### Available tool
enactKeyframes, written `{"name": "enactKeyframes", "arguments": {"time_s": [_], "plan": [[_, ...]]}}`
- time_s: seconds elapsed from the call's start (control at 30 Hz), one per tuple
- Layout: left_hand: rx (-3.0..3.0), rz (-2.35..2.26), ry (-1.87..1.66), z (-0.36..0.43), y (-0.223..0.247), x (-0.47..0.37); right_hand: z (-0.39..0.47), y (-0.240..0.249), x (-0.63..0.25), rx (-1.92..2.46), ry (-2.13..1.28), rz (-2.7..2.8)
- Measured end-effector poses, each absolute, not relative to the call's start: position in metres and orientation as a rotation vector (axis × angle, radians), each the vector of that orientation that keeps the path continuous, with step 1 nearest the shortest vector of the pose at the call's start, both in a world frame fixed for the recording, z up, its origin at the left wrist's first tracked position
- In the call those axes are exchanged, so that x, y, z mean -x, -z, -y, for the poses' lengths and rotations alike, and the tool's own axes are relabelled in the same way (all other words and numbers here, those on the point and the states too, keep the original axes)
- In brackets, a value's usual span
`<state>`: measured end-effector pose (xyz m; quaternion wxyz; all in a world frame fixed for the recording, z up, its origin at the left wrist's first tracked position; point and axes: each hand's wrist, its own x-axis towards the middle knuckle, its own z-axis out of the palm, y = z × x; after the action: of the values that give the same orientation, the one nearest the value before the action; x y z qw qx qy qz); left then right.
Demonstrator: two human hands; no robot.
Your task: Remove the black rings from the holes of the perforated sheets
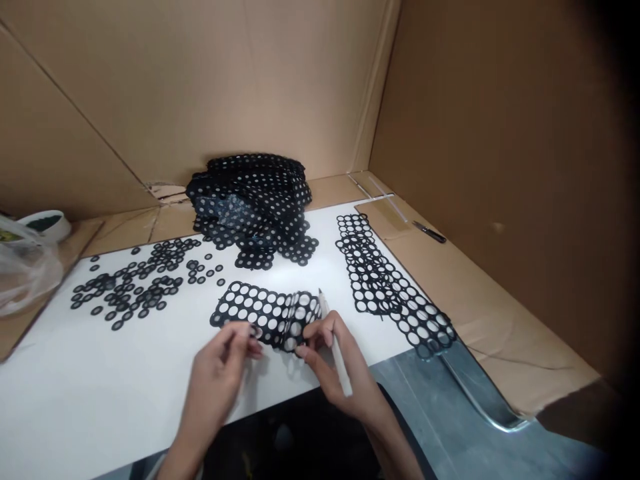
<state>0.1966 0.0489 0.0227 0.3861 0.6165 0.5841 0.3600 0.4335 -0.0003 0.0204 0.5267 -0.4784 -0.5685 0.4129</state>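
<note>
My left hand (pixel 220 370) is closed, its fingertips pinching a small black ring (pixel 256 331) in front of a black perforated sheet (pixel 255 308). Round holes in rows run across that sheet, and its right end is bent up off the white tabletop. My right hand (pixel 345 363) grips the near right edge of the sheet between thumb and finger. A white pen-shaped tool (pixel 341 365) with a thin pointed tip is held in the same hand, slanting across the fingers. Part of the sheet's near edge is hidden by my hands.
Many loose black rings (pixel 145 283) are scattered at left. A heap of black dotted sheets (pixel 253 200) sits at the back. Punched-out sheets (pixel 375 273) overlap at right, hanging past the table edge. A craft knife (pixel 429 231) lies on cardboard; a plastic bag (pixel 30 267) stands far left.
</note>
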Motion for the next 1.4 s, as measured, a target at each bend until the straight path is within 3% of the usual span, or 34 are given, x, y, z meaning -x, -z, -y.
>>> {"name": "enactKeyframes", "arguments": {"time_s": [0.13, 0.3, 0.43, 0.63, 0.77, 0.97, 1.13, 1.4], "plan": [[-1.561, -1.844, -0.955, -0.094, -0.026, -0.132, -0.002, -0.028, -0.455, 1.295, -0.909, 1.445], [-2.090, -2.090, -0.843, -0.124, -0.044, -0.089, -0.005, -0.032, -0.471, 1.452, -0.717, 1.450], [-2.208, -1.831, -1.004, -0.092, -0.049, -0.129, -0.007, -0.027, -0.469, 1.505, -0.664, 1.318], [-2.468, -1.196, -0.993, -0.034, -0.024, -0.227, -0.005, -0.025, -0.459, 1.339, -0.889, 1.031], [-2.589, -1.154, -1.012, -0.038, -0.010, -0.257, 0.004, -0.028, -0.457, 1.285, -1.014, 0.975], [-2.655, -1.095, -1.024, -0.045, -0.006, -0.251, 0.008, -0.028, -0.466, 1.414, -0.844, 1.105], [-2.603, -1.101, -1.177, -0.036, -0.002, -0.244, 0.000, -0.022, -0.456, 1.367, -1.046, 1.004], [-2.200, -1.114, -1.309, -0.030, -0.018, -0.248, -0.010, -0.012, -0.439, 1.241, -1.094, 1.020]]}}
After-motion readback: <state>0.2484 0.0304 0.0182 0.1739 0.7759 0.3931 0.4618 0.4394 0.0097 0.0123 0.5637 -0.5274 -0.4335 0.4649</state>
